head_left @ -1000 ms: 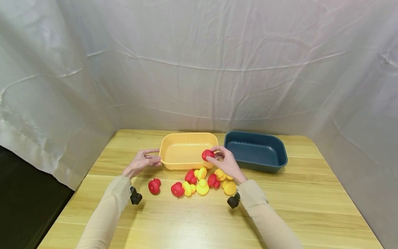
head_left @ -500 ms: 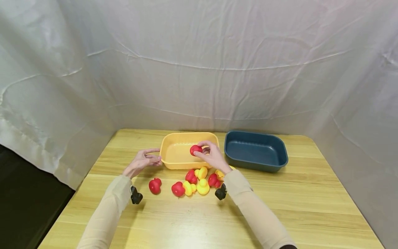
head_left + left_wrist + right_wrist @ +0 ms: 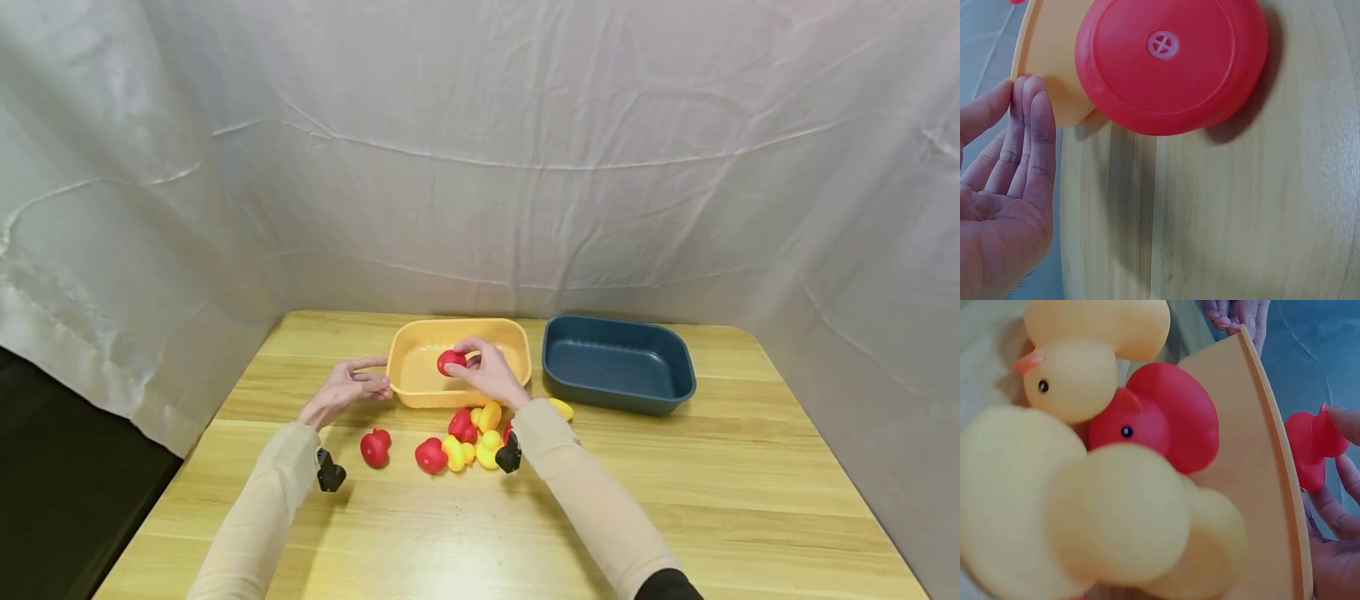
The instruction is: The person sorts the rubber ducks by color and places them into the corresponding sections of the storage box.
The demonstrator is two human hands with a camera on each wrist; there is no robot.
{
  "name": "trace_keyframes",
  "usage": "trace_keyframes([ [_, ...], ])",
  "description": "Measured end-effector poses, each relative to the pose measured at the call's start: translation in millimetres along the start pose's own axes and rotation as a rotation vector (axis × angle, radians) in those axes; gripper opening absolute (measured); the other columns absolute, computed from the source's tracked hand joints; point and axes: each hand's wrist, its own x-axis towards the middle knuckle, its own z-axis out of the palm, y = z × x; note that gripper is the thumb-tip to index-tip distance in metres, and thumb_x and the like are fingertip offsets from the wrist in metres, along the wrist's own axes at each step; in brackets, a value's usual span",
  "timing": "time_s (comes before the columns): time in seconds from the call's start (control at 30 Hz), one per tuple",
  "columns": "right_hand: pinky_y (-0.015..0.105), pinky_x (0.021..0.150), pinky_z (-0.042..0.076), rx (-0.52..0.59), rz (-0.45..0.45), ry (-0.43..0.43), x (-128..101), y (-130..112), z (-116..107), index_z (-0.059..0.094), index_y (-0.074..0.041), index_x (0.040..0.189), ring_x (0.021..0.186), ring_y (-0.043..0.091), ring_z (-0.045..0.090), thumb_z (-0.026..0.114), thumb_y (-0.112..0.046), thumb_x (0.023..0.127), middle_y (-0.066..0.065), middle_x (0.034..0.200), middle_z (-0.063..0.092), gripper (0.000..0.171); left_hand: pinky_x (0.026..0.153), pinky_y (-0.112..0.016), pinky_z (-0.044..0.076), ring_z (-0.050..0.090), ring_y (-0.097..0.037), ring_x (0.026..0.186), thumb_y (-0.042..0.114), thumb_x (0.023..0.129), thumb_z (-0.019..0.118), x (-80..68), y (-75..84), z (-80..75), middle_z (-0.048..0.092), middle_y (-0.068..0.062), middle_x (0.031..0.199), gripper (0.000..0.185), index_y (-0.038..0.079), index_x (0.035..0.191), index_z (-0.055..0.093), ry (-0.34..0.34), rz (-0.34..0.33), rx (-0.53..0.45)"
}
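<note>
My right hand (image 3: 491,375) pinches a red rubber duck (image 3: 452,362) between thumb and fingers, over the inside of a yellow-orange plastic bin (image 3: 431,401). In the right wrist view this duck (image 3: 1311,450) shows beyond the bin's rim. At the bin's left end, my left hand (image 3: 341,392) grips the rim with thumb and fingertips; the left wrist view shows the rim (image 3: 1020,53) between them. One more red duck (image 3: 375,448) lies just right of the left wrist. In front of the bin, red ducks (image 3: 431,456) and yellow ducks (image 3: 454,454) lie close together, partly hidden by my right sleeve.
A dark blue bin (image 3: 600,396) stands right of the yellow-orange one, near the back of the wooden table (image 3: 735,467). Part of a yellow duck (image 3: 561,408) shows beside the right cuff. Pale curtains (image 3: 555,208) enclose the back and sides.
My right hand has carried the red duck leftward, from the bin's right front corner to over its middle. My left hand stays at the rim.
</note>
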Motion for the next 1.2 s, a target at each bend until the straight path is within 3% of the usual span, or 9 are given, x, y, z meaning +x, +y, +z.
trace_keyframes([
  [0.27,0.019,0.076,0.05,-0.022,0.013,-0.04,6,-5,12,0.064,0.001,0.118,0.086,0.023,0.061,0.075,-0.017,0.09,0.018,0.115,0.067,0.035,0.096,-0.044,0.06,0.076,-0.02,0.088,0.001,0.096,0.064,-0.2,-1.2,-0.2,0.078,-0.013,0.098,0.062,-0.011,0.149,0.035,0.002,-0.001,0.003],
  [0.6,0.021,0.08,0.053,0.003,-0.013,-0.033,5,-9,12,0.06,0.003,0.127,0.094,0.032,0.064,0.072,-0.016,0.092,0.028,0.127,0.062,0.041,0.096,-0.045,0.06,0.075,-0.018,0.087,0.002,0.095,0.065,-0.1,-0.8,-1.2,0.077,-0.014,0.099,0.064,-0.011,0.15,0.033,-0.005,-0.005,0.002],
  [0.87,0.017,0.076,0.053,0.019,-0.036,0.003,-7,-9,-1,0.062,-0.001,0.126,0.093,0.03,0.067,0.072,-0.012,0.093,0.025,0.125,0.064,0.036,0.097,-0.045,0.059,0.076,-0.018,0.087,0.002,0.096,0.065,-0.1,0.6,-1.4,0.077,-0.016,0.101,0.064,-0.012,0.15,0.033,-0.009,-0.004,0.003],
  [1.1,0.029,0.089,0.056,0.029,-0.101,0.006,-27,-8,-24,0.061,0.002,0.125,0.095,0.035,0.066,0.071,-0.008,0.093,0.03,0.121,0.063,0.035,0.097,-0.046,0.059,0.076,-0.019,0.087,0.002,0.096,0.064,0.6,0.0,-1.6,0.078,-0.013,0.098,0.064,-0.012,0.15,0.033,-0.005,-0.005,0.004],
  [1.2,0.029,0.091,0.057,0.032,-0.124,0.0,-37,-2,-33,0.061,0.001,0.124,0.095,0.032,0.066,0.07,-0.008,0.093,0.03,0.121,0.063,0.034,0.096,-0.045,0.06,0.076,-0.021,0.088,0.001,0.096,0.064,1.2,-0.6,-1.5,0.077,-0.016,0.1,0.064,-0.012,0.15,0.033,-0.009,-0.001,-0.001],
])
